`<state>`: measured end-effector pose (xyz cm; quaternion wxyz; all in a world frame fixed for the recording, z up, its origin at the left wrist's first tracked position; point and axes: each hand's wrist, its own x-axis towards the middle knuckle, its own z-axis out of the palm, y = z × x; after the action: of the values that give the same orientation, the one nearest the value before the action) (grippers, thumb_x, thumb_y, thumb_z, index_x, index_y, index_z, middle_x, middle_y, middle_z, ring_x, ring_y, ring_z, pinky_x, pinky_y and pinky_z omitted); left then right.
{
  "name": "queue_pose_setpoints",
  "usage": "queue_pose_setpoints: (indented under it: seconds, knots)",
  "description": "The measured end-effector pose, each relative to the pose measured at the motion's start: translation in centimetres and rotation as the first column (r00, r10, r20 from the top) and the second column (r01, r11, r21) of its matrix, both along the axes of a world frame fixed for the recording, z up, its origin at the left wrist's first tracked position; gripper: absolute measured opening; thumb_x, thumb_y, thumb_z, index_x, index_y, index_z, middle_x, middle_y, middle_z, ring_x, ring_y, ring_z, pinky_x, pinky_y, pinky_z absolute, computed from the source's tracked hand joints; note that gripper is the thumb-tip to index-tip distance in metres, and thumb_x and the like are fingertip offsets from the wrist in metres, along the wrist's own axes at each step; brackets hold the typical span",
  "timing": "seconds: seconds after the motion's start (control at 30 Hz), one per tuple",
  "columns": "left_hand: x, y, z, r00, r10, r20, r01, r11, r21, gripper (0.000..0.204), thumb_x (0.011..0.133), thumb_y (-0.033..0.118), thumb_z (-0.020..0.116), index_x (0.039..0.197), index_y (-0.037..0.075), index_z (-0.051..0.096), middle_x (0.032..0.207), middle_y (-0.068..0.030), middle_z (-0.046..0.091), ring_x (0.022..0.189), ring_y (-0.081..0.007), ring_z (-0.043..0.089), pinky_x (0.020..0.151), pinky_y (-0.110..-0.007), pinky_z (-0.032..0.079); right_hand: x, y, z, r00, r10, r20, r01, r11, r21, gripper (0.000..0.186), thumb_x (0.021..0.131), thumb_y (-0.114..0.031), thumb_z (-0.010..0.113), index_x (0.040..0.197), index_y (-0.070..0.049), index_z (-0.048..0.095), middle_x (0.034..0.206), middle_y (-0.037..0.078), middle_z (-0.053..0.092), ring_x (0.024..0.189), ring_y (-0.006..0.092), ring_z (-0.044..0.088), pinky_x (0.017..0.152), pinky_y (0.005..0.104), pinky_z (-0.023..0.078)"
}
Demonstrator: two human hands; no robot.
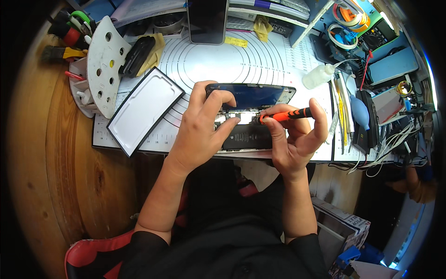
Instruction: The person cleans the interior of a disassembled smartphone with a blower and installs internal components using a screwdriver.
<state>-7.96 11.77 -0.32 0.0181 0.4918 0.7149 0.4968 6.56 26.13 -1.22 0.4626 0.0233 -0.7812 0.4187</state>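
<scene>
An opened smartphone lies close to the mat's near edge. Its dark screen panel [253, 96] is tilted up at the far side, and a black battery [247, 137] shows in the body. My left hand [195, 122] is closed on the panel's left end, its thumb reaching over the phone's inner parts. In my right hand [297, 146] is an orange and black screwdriver [287, 115], held almost level between thumb and fingers. Its handle points right, while its front end is over the inner parts, just above the battery. My fingers hide the tip.
Left of the phone lies a white, black-edged tray [147, 110], with a white perforated tool holder [108, 65] beyond. Another phone [207, 21] stands at the back. A squeeze bottle [318, 76], a blue air blower [359, 113] and tangled white cables [388, 144] are at right.
</scene>
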Motion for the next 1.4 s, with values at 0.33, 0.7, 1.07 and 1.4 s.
queue_pose_setpoints:
  seconds: [0.33, 0.7, 1.07, 1.4]
  knots:
    - [-0.1, 0.0, 0.2, 0.999, -0.023, -0.039, 0.023, 1.0, -0.008, 0.036, 0.083, 0.002, 0.079, 0.113, 0.008, 0.061, 0.122, -0.0184, 0.052, 0.103, -0.0352, 0.065, 0.086, -0.042, 0.054, -0.7, 0.2, 2.3, 0.998, -0.066, 0.012, 0.062, 0.98, 0.188, 0.063, 0.082, 0.016, 0.075, 0.14, 0.002, 0.052, 0.119, 0.021, 0.07, 0.092, 0.0291, 0.072, 0.082, 0.0383, 0.06]
    - [0.0, 0.0, 0.6, 1.0, -0.027, 0.006, 0.027, 1.0, 0.0, 0.038, 0.082, 0.0, 0.08, 0.114, 0.008, 0.06, 0.123, -0.0177, 0.052, 0.102, -0.0341, 0.067, 0.086, -0.04, 0.056, -1.4, 1.2, 5.5, 0.993, -0.044, 0.113, 0.015, 0.968, 0.25, 0.06, 0.075, 0.01, 0.08, 0.132, -0.001, 0.065, 0.115, 0.011, 0.073, 0.081, 0.0248, 0.066, 0.072, 0.0353, 0.054]
    - [0.0, 0.0, 0.4, 0.999, -0.033, 0.008, 0.033, 0.999, -0.013, 0.037, 0.082, -0.001, 0.079, 0.113, 0.009, 0.06, 0.123, -0.0183, 0.053, 0.104, -0.0363, 0.066, 0.086, -0.04, 0.057, -1.3, 1.6, 6.3, 0.98, -0.089, 0.176, 0.029, 0.948, 0.316, 0.064, 0.076, 0.008, 0.079, 0.137, -0.006, 0.066, 0.092, 0.008, 0.072, 0.081, 0.0224, 0.066, 0.074, 0.0344, 0.054]
    - [0.2, 0.1, 0.7, 0.999, -0.023, 0.043, 0.024, 1.0, -0.004, 0.035, 0.084, 0.001, 0.079, 0.113, 0.009, 0.061, 0.125, -0.0177, 0.053, 0.105, -0.036, 0.067, 0.087, -0.041, 0.057, -0.7, 1.5, 6.5, 0.974, -0.106, 0.199, 0.043, 0.953, 0.3, 0.061, 0.076, 0.01, 0.077, 0.135, -0.004, 0.067, 0.103, 0.009, 0.075, 0.082, 0.025, 0.068, 0.074, 0.036, 0.055]
